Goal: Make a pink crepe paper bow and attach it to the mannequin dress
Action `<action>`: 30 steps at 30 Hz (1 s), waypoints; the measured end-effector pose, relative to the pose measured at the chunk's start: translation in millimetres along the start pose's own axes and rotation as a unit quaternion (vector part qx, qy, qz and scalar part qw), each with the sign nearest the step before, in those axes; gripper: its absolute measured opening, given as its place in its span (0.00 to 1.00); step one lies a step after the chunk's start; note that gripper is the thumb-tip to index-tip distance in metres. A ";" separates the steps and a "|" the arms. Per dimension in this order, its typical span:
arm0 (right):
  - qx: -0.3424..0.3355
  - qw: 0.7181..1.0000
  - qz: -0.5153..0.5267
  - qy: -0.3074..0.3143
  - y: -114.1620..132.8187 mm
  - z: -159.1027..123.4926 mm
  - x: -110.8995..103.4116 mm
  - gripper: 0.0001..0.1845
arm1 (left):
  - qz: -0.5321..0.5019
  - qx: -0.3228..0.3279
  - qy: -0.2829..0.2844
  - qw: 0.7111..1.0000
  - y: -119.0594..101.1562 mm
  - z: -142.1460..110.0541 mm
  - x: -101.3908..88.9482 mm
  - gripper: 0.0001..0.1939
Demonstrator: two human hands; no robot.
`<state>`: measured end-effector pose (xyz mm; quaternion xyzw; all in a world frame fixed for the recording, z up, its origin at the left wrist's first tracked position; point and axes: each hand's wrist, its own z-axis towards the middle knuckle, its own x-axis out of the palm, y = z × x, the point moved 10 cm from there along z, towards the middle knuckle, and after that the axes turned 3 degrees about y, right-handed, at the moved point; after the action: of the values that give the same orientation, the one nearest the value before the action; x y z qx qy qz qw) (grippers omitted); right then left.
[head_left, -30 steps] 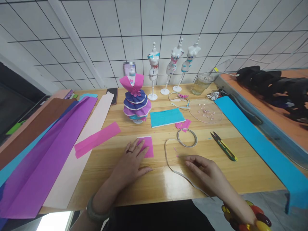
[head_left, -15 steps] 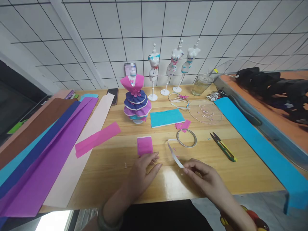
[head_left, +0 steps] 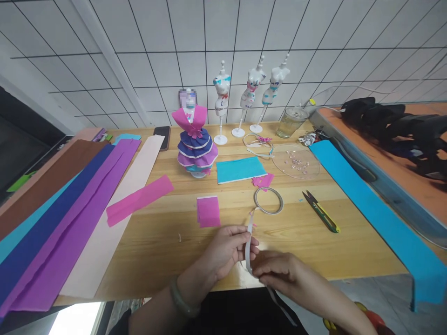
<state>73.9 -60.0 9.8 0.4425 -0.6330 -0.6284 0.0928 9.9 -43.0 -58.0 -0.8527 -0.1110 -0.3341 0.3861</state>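
Note:
A white strip of tape (head_left: 248,251) runs from the thin tape roll (head_left: 268,200) down towards the table's front edge. My left hand (head_left: 226,249) pinches it between thumb and fingers partway along. Lower down, my right hand (head_left: 282,272) closes on the strip near its end. A thin, pale length trails below the right hand over my dark clothing. Behind my left hand lies a folded pink piece of crepe paper (head_left: 208,212) with a white band along its top edge. Snips (head_left: 321,212) with green and yellow handles lie right of the roll.
A doll form in a ruffled dress (head_left: 197,144) and three bare mannequins (head_left: 221,100) stand at the back. Blue folded paper (head_left: 240,170) and a plate of beads (head_left: 296,163) lie before them. Long paper strips (head_left: 80,218) cover the left; a glass (head_left: 292,122) stands back right.
My left hand has moved right, away from the pink piece, and taken hold of the tape strip. My right hand has drawn the strip lower, towards me, and more of it shows.

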 end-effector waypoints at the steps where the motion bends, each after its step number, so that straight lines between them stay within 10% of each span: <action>1: 0.017 0.999 -0.021 -0.042 -11.1 -4.4 -16.5 0.11 | 0.026 0.004 -0.004 1.000 -0.7 1.1 -0.5 0.09; 3: 0.091 0.966 -0.125 -0.209 -41.4 -24.8 -69.9 0.13 | 0.086 0.004 -0.019 0.996 -1.7 2.1 -3.0 0.08; 5: 0.158 0.874 -0.269 -0.372 -60.7 -57.1 -119.4 0.17 | 0.155 -0.001 -0.036 0.987 -2.6 1.9 -6.4 0.08; 7: 0.199 0.812 -0.386 -0.389 -76.7 -69.6 -139.2 0.21 | 0.218 0.001 -0.044 0.975 -3.9 1.7 -8.4 0.09; 13: 0.258 0.785 -0.444 -0.345 -109.0 -77.9 -153.5 0.21 | 0.317 0.010 -0.057 0.947 0.2 3.1 -15.1 0.10; 18: 0.237 0.860 -0.226 -0.390 -101.5 -80.4 -142.3 0.20 | 0.333 0.005 -0.063 0.941 1.8 3.3 -16.7 0.13; 22: 0.168 0.964 -0.043 -0.202 -72.2 -41.9 -78.0 0.18 | 0.322 -0.007 -0.068 0.944 1.1 3.1 -15.8 0.13; 30: 0.233 0.945 0.216 -0.082 -58.8 -14.6 -20.9 0.19 | 0.318 -0.001 -0.055 0.946 3.5 5.0 -15.8 0.13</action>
<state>122.2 -45.6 -29.8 0.2509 -0.8475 -0.4627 0.0685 2.0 -40.6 -72.7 -0.8612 0.1456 -0.1465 0.4644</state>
